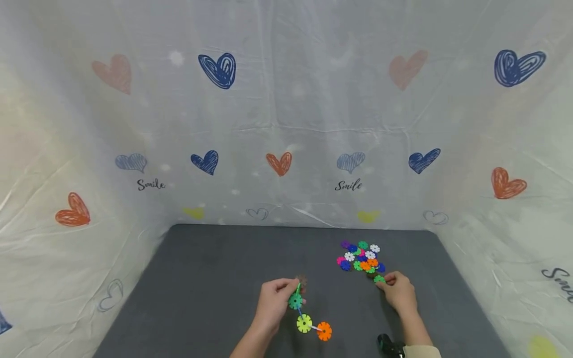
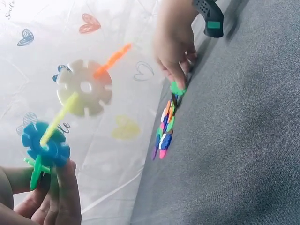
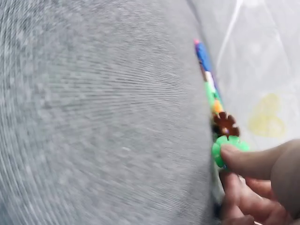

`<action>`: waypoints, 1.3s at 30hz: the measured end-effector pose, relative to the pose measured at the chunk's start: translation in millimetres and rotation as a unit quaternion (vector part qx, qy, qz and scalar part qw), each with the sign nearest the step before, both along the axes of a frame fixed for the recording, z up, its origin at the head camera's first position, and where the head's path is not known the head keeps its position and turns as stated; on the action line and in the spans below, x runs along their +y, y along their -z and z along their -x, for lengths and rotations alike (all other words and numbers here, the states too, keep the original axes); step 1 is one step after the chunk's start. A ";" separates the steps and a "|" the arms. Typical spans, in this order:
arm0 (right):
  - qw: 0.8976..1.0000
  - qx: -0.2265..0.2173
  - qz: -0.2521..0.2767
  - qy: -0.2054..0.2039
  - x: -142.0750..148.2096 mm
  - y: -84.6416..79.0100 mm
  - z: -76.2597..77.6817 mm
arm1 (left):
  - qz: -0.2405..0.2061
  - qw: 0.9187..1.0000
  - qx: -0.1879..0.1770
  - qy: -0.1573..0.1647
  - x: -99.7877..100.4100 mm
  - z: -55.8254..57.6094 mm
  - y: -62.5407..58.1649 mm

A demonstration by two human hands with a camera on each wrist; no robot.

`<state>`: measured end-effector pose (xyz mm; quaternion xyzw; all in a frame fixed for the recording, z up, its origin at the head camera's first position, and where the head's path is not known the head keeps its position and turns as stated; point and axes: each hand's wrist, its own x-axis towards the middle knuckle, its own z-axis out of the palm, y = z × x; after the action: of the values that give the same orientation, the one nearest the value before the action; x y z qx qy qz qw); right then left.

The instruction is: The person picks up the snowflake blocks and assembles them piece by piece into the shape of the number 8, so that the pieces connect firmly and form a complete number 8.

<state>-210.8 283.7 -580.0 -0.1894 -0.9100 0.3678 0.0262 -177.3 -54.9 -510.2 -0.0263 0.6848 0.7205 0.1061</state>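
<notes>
Disc chain [image 1: 304,324], pinched at one end in the left hand [image 1: 273,301] over the table [image 1: 215,283], probably super light, stiff but kinda poppable at the slots, so best held by a rim, like the green disc [image 1: 378,279] pinched in the right hand [image 1: 400,293] beside the pile [image 1: 357,265].

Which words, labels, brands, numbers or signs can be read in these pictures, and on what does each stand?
"Smile": back curtain, left of centre.
"Smile": back curtain, right of centre.
"Sm…": right curtain, cut by the frame edge.
Left wrist view: two blurred words on curtain, one partly covered.
Discs, black wrist device: none readable.
</notes>
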 end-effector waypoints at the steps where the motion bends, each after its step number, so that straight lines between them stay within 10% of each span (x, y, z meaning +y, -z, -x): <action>1: 1.000 0.004 0.006 -0.002 -0.7 -2.2 -1.7 | 0.004 1.000 0.001 -0.004 0.1 0.2 -0.1; 10: 0.988 0.078 0.112 -0.068 -54.0 -39.1 -21.3 | 0.032 0.999 0.014 -0.030 2.7 3.1 0.4; 16: 0.946 0.227 0.169 -0.158 -106.9 -59.9 -37.5 | 0.042 0.998 0.030 -0.030 4.8 1.7 -1.4; 24: 0.901 0.338 0.145 -0.231 -136.3 -69.7 -44.2 | 0.027 0.998 0.051 0.008 5.0 -1.8 -6.1; 34: 0.901 0.326 0.130 -0.255 -133.5 -61.8 -39.8 | 0.032 0.997 0.053 0.045 3.7 -1.3 -7.2; 39: 0.862 0.421 0.063 -0.275 -135.3 -59.7 -38.9 | 0.058 0.994 0.075 0.048 4.0 -0.8 -9.0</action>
<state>-171.9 148.3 -520.4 0.2400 -0.8022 0.4615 0.2929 -176.4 -50.9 -501.2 0.0551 0.7318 0.6737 0.0871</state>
